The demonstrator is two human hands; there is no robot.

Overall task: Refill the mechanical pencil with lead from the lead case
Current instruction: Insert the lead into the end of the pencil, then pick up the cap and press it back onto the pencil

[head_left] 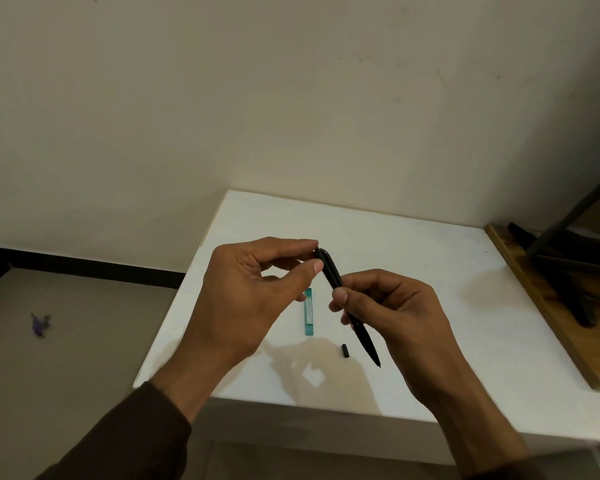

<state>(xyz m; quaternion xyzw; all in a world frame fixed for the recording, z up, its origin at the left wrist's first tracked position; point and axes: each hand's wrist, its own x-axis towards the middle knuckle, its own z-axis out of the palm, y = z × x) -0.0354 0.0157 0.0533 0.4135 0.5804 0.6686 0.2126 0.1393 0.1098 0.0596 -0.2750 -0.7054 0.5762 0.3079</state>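
**Both hands raised, fingers pinched**

The left hand (253, 289) is held palm inward, its thumb and forefinger pinched together at the top end of the slim black mechanical pencil (340, 292). The right hand (392, 306) grips that pencil's middle between thumb and fingers (340, 295). Dark sleeves cover both forearms.

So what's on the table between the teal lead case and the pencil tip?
In the head view, a small black cap lies between lead case and pencil tip.
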